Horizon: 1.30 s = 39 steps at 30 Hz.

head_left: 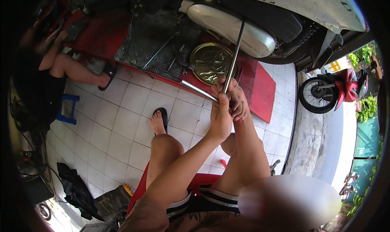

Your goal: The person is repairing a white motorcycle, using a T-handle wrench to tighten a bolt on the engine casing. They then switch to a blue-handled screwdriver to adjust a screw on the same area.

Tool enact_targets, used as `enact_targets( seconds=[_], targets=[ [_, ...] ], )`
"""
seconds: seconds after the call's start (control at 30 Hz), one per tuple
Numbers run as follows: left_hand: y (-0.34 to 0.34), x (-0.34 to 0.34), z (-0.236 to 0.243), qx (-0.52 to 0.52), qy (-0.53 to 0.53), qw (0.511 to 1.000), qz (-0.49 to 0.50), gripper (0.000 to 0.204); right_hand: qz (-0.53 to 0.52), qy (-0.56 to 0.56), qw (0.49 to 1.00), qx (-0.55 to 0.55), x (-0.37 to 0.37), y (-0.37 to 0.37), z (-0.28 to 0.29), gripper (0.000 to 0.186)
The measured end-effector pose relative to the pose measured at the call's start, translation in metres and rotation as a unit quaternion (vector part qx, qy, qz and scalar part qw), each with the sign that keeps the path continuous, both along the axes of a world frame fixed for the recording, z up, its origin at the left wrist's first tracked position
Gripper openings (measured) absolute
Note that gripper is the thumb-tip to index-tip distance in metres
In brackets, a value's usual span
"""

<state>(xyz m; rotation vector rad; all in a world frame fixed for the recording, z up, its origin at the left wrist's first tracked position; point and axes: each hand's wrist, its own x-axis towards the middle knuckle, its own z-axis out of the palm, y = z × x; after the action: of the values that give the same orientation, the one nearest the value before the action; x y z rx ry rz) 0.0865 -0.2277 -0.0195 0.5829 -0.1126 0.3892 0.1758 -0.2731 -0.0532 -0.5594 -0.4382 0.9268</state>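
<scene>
Seated low on a red plastic stool (201,179), knees apart, one bare foot in a black sandal (161,117) planted on the white tiled floor (118,134).

Both forearms rise from the lower edge and meet in front of the knees. The left hand (219,117) is wrapped shut around the near end of a short shiny steel tube (198,90), which slants away to the left and up. The right hand (235,98) is closed just beside and partly behind it, fingers curled around the foot of a long thin grey metal rod (234,57) that stands nearly upright and leans slightly right toward the scooter. The two hands press against each other — it reads as one steadying the tube while the other steers the rod, though where the rod meets the tube is hidden by the fingers.

Just beyond the hands lies a red metal service ramp (262,89) on the floor. On it sits a round brass-coloured metal tray (211,62) with dark small parts in it, kept within reach, beside a grey checker-plate sheet (148,45) strewn with loose tools.

On the ramp stands a cream-bodied scooter (231,24) — its rear end overhead.

Far left, another person (48,73) sits by a small blue stool (68,109). Far right, outside, a red motorbike (335,89) is parked.
</scene>
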Motion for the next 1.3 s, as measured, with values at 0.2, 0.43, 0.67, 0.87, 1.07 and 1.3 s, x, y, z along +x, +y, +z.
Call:
enact_targets(
  seconds=[0.2, 0.43, 0.67, 0.87, 1.07, 1.3],
  targets=[
    [0.003, -0.005, 0.006, -0.041, 0.027, 0.991, -0.122, 0.074, 0.04, 0.087, 0.969, 0.228, -0.019, 0.016, -0.008, 0.026],
    [0.038, -0.015, 0.008, 0.133, 0.057, 0.967, -0.209, 0.078, 0.012, 0.065, 0.987, 0.147, -0.022, 0.03, 0.01, 0.028],
    [0.072, -0.03, -0.001, 0.172, 0.135, 0.976, 0.021, 0.049, 0.025, 0.055, 0.983, 0.172, -0.014, 0.027, 0.021, 0.032],
    [0.084, -0.04, 0.007, 0.02, 0.132, 0.986, -0.102, 0.035, -0.001, 0.025, 0.988, 0.152, -0.009, 0.022, 0.023, 0.032],
    [0.1, -0.044, 0.003, 0.033, 0.136, 0.987, -0.076, 0.026, -0.006, 0.016, 0.986, 0.166, -0.007, 0.023, 0.028, 0.033],
    [0.098, -0.046, 0.0, 0.065, 0.161, 0.983, -0.06, 0.027, -0.014, 0.002, 0.985, 0.172, -0.01, 0.029, 0.033, 0.03]
  ],
)
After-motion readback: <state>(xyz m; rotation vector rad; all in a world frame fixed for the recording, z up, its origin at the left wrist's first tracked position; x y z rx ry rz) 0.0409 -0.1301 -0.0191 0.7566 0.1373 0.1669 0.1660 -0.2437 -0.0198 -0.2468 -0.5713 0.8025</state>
